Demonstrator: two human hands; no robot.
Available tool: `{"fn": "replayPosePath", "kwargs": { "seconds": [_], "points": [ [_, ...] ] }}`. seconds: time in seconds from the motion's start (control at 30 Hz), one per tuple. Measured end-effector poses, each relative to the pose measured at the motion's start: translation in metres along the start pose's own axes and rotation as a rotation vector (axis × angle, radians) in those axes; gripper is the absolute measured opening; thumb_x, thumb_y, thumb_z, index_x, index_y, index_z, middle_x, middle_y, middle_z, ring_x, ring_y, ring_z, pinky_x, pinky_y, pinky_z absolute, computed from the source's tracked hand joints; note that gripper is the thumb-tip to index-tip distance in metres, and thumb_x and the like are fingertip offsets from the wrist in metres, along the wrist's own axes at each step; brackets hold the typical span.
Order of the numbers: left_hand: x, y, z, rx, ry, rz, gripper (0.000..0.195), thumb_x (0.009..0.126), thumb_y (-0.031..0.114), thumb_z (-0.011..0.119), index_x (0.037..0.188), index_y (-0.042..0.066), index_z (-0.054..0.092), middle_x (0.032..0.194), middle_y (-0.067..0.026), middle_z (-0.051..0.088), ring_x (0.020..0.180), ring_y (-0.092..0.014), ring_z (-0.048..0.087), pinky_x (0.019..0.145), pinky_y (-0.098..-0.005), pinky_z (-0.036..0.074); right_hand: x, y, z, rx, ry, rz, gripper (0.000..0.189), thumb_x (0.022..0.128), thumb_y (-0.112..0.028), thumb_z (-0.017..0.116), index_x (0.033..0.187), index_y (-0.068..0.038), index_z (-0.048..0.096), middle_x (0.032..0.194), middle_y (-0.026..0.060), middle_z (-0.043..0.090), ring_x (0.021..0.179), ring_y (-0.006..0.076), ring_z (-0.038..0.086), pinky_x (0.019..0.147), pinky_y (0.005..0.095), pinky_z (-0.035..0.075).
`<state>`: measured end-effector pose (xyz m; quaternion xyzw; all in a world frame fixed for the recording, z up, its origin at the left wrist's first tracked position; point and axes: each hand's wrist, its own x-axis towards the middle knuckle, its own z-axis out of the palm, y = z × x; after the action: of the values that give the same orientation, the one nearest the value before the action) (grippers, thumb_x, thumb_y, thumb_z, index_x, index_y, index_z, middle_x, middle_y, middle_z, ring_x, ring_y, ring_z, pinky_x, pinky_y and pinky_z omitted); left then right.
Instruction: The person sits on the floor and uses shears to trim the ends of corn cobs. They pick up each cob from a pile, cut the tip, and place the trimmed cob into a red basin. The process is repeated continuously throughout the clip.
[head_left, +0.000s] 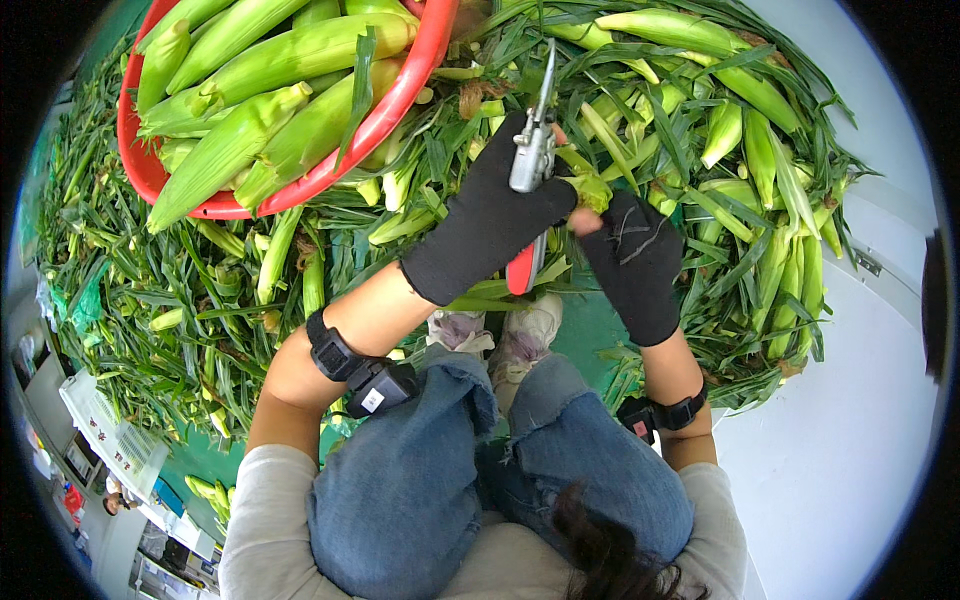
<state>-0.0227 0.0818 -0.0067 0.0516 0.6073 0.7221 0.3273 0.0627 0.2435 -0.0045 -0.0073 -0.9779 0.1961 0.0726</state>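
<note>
My left hand (495, 202), in a black fingerless glove, holds pruning shears (534, 154) with metal blades pointing away from me and a red handle below. Its thumb reaches across to a green corn stem or husk end (591, 191). My right hand (637, 251), gloved alike, pinches that green piece from the right, its bare thumb tip showing. The rest of the piece is hidden among hands and leaves. At the upper left, a red plastic basket (379, 127) holds several corn ears in husk (277, 67).
Heaped corn husks and leaves (180, 315) surround me on both sides over a green floor (592, 322). More ears (799, 292) lie at the right, beside a white curved surface (832, 435). My shoes (525, 337) are just below the hands. A person (114, 502) is far off, lower left.
</note>
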Motion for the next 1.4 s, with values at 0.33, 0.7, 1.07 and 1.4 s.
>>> {"fn": "replayPosePath", "kwargs": {
  "seconds": [0.33,0.7,1.07,1.4],
  "points": [
    [0.004,0.003,-0.001,-0.53,-0.067,-0.18,0.036,0.081,0.006,0.052,0.117,0.01,0.048,0.087,-0.0044,0.053,0.073,-0.014,0.058,0.063,-0.0314,0.055,0.004,0.013,0.012,1.783,0.258,0.909,0.023,0.09,-0.025,0.055,0.102,-0.006,0.056,0.085,0.0047,0.06,0.074,0.0161,0.059,0.066,0.0285,0.048],
    [-0.006,-0.001,-0.006,-0.383,-0.118,-0.164,0.046,0.081,0.009,0.059,0.124,0.011,0.044,0.105,-0.0055,0.057,0.094,-0.016,0.059,0.083,-0.031,0.05,-0.004,0.036,0.038,1.618,0.274,0.578,0.035,0.091,-0.033,0.051,0.109,-0.004,0.054,0.108,0.0085,0.057,0.1,0.0215,0.055,0.088,0.0348,0.044],
    [-0.007,0.033,-0.016,0.809,-0.181,0.735,0.069,0.064,0.026,0.078,0.116,-0.001,0.042,0.094,-0.0225,0.057,0.079,-0.042,0.06,0.066,-0.0452,0.05,-0.002,0.052,-0.021,2.045,0.362,0.361,0.034,0.095,-0.032,0.044,0.116,-0.008,0.053,0.115,0.0135,0.057,0.105,0.0285,0.056,0.093,0.0455,0.046],
    [-0.017,0.067,-0.07,0.283,0.375,0.103,0.061,0.077,0.028,0.071,0.124,0.003,0.044,0.103,-0.006,0.056,0.092,-0.017,0.056,0.082,-0.0302,0.046,0.015,0.035,0.023,1.948,0.107,0.428,0.021,0.093,-0.019,0.047,0.109,-0.006,0.053,0.094,0.0084,0.058,0.086,0.0187,0.058,0.081,0.0343,0.048]
  ]
}}
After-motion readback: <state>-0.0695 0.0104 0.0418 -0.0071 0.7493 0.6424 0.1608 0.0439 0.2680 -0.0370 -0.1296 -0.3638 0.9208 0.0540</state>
